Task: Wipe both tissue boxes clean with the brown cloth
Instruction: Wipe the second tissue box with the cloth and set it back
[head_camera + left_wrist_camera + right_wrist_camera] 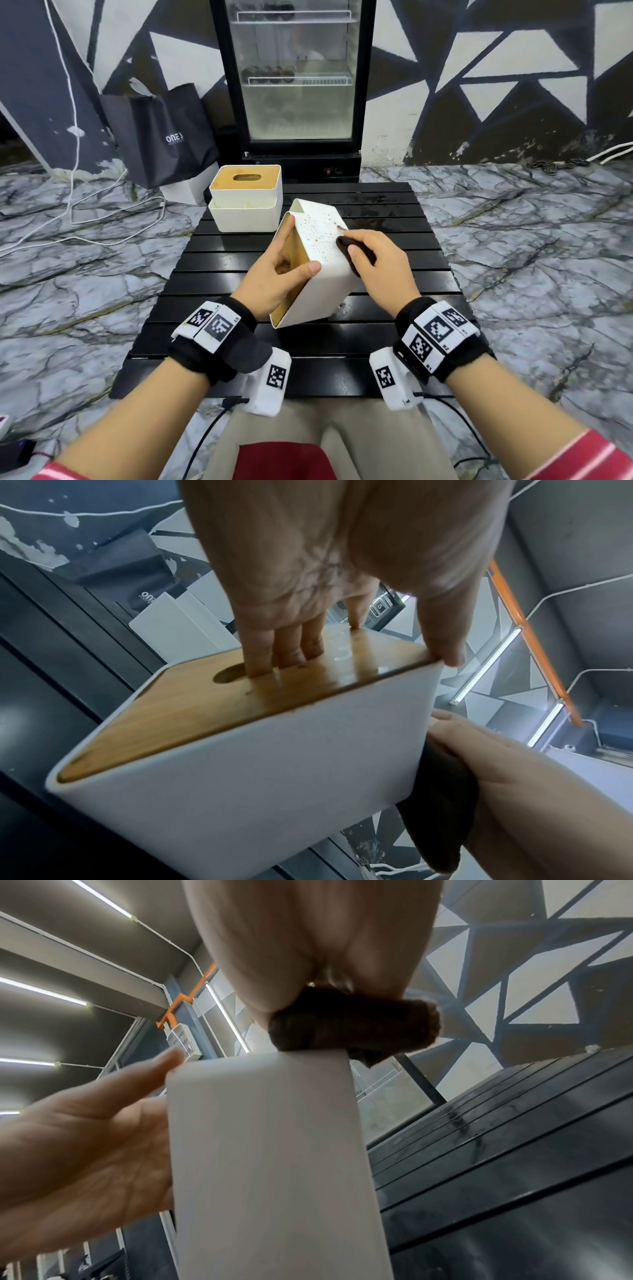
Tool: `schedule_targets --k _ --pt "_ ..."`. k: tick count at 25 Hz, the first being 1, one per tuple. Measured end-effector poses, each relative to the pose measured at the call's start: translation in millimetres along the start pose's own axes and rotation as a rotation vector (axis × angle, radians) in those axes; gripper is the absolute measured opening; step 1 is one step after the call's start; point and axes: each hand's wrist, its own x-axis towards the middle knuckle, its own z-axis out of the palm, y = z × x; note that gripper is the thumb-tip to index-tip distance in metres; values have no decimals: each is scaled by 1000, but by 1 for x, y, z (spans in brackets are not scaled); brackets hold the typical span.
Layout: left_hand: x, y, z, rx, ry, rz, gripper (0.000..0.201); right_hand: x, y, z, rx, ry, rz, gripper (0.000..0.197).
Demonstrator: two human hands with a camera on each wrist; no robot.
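Black slatted bench (pixel 239 260) below, left hand (pixel 274 277) gripping the tilted speckled tissue box (pixel 322 260) while right hand (pixel 376 260) clutches the brown cloth (pixel 352 253) against it — push hard and the box could twist free!

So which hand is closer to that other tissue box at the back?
Left. The left hand grips the spotted box just in front of the rear tissue box; the right hand wipes farther right.

We seem to be in a café or shop: a glass-door display fridge (pixel 295 75) stands against a black-and-white geometric mural wall (pixel 496 68), with marble-patterned flooring (pixel 531 246).
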Motion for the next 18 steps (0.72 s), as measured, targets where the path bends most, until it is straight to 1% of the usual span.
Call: schedule_targets --k 3,7,10,13,15,18 --pt "2 -4 0 -18 -21 -2 99 2 -6 7 -31 28 -27 29" --pt "5 -5 2 -8 -51 23 99 -8 -17 19 -40 12 -118 32" --pt "4 -4 0 -16 -49 9 99 -18 -10 17 -3 0 -163 37" --pt "3 -4 2 -30 -34 4 99 -11 -6 12 17 24 -102 31" --pt "3 -2 6 -15 -22 18 97 -8 -11 15 5 10 -68 32" --pt "4 -2 4 2 -31 18 95 -15 -15 21 13 -25 -140 36"
